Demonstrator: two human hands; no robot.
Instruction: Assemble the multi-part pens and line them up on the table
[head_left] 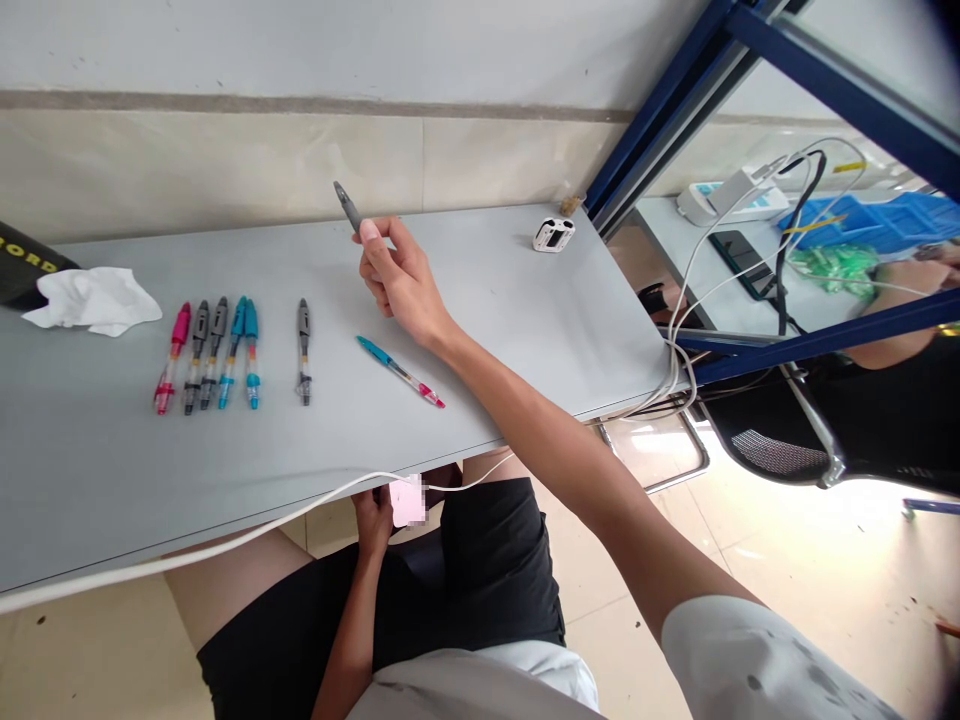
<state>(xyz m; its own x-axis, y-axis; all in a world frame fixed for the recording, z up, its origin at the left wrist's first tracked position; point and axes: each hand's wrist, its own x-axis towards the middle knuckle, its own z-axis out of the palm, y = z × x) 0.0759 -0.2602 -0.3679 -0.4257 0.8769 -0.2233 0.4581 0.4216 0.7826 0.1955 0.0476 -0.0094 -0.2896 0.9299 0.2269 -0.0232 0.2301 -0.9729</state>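
Observation:
My right hand (401,275) is raised over the desk, its fingers pinched on a grey pen (346,206) that points up toward the wall. Below it a teal pen with a red tip (400,370) lies slantwise on the desk. A single grey pen (304,350) lies to the left of that. Farther left is a row of several pens: a pink pen (174,355), two grey pens (206,350) and two teal pens (244,350). Under the desk edge, my left hand (373,515) is closed around a phone-like object with a bright pinkish face (407,502), partly pixelated.
A white cable (247,537) runs along the front edge of the grey desk (510,300). Crumpled tissue (97,298) and a dark object (26,265) are at left. A small white device (554,235) stands back right. Beyond the blue frame (660,100), another person's arm (900,300) shows.

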